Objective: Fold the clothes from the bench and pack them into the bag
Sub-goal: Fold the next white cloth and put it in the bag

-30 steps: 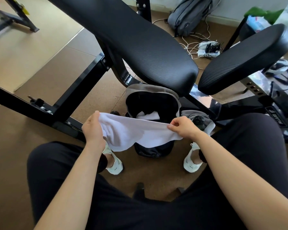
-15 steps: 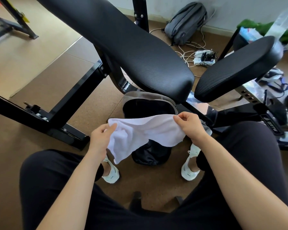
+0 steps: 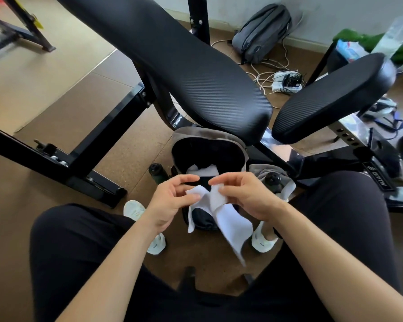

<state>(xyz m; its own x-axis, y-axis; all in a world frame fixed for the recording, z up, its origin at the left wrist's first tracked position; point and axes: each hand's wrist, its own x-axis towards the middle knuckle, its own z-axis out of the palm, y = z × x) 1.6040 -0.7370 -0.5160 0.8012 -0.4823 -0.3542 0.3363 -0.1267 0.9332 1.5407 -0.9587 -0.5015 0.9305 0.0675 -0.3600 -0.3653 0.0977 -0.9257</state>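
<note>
A white cloth [image 3: 228,219] hangs folded in half between my hands, its doubled end drooping toward my right knee. My left hand [image 3: 170,201] pinches one top corner of it and my right hand [image 3: 244,196] pinches the other, the two corners almost touching. Just beyond my hands an open grey bag [image 3: 207,140] with a dark lining stands on the floor under the bench, and a white garment [image 3: 202,169] lies inside it. The black padded bench [image 3: 184,66] stretches above the bag with nothing lying on its pad.
A second black pad [image 3: 335,96] angles up at the right. The bench's black steel frame [image 3: 91,145] crosses the floor at left. A dark bottle [image 3: 157,173] stands left of the bag. A grey backpack [image 3: 263,31] and cables [image 3: 286,81] lie by the far wall.
My hands have come together from wide apart, bringing the cloth's two corners to meet. The cloth, stretched flat before, now hangs doubled; the garment inside the bag shows again.
</note>
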